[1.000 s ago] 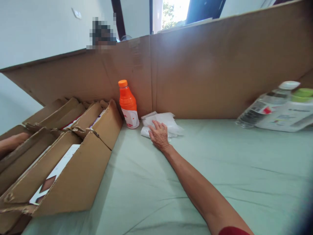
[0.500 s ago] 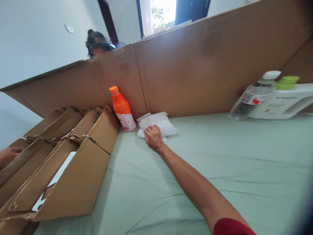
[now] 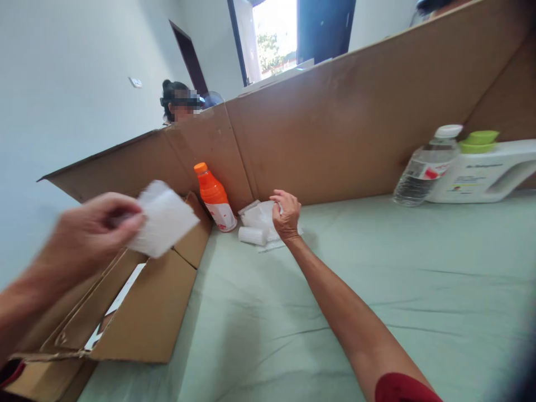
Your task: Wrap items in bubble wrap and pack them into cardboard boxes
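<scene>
Left hand (image 3: 86,237) up close to the camera, pinching a blurred white square packet (image 3: 162,219) between thumb and fingers, held over the open cardboard boxes (image 3: 138,312), which sit left of the orange bottle (image 3: 214,196). Right hand (image 3: 286,215) reaches out to the pile of white packets (image 3: 256,218) just right of the orange bottle, fingers curled closed on the top of the pile; looks like it grips a packet, exact piece hard to tell. One small white roll (image 3: 252,235) lies at the pile's front edge, just right of the orange bottle's base.

Pile sits on pale green cloth (image 3: 377,290), against the tall cardboard wall (image 3: 355,123) behind the orange bottle. Clear water bottle (image 3: 425,167) and white jug with green cap (image 3: 486,170) stand far right of it.

Doing it well, my read: lift just one packet from the pile, keep the pinch at an edge so the rest stay put, and steer clear of the orange bottle, which looks easy to tip.

Another person sits behind the wall.
</scene>
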`<state>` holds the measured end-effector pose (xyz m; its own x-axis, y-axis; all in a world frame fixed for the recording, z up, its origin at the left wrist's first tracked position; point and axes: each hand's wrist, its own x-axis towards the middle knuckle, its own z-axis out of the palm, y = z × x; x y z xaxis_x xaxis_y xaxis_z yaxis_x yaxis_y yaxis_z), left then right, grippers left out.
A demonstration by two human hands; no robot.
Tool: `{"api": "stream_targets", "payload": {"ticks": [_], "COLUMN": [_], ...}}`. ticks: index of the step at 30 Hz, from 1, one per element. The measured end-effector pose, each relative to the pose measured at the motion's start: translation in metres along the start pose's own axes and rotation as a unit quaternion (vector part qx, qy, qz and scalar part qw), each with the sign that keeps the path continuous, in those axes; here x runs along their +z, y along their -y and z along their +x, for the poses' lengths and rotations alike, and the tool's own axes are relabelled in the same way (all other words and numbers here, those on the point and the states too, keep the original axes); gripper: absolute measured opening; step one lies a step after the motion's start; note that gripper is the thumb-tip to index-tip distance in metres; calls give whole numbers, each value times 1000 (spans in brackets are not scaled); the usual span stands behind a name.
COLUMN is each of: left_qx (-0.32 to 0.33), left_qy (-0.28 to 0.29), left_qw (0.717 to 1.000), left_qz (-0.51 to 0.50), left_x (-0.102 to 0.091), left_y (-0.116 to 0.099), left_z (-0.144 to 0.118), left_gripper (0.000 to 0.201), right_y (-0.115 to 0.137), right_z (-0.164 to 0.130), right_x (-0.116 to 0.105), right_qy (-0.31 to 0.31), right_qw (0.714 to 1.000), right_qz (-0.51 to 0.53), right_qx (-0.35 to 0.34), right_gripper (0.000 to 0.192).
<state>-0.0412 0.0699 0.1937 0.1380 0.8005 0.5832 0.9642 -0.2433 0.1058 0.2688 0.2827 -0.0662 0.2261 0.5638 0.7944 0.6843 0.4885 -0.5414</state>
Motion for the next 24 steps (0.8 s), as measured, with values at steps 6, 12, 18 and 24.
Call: {"api": "stream_targets", "payload": {"ticks": [6, 12, 18, 24], "left_qx": [151, 102, 51, 54], "left_qy": [84, 139, 140, 123], "left_qw": [980, 982, 989, 990], "left_qz": [98, 70, 21, -31], "left_x": [151, 287, 340, 372], "left_y": [-99, -98, -71, -60], "left_z": [50, 22, -20, 13], "left_gripper": [27, 59, 66, 59], "right_y": [-76, -85, -71, -63], "right_z": [-8, -17, -20, -20], "right_x": [-35, -32, -26, -29], "right_qy": [-82, 11, 162, 253], "right_qw": [979, 985, 976, 957], "right_qz": [-42, -45, -55, -85], "right_qx": [182, 166, 132, 117], "right_gripper": [31, 36, 34, 34]}}
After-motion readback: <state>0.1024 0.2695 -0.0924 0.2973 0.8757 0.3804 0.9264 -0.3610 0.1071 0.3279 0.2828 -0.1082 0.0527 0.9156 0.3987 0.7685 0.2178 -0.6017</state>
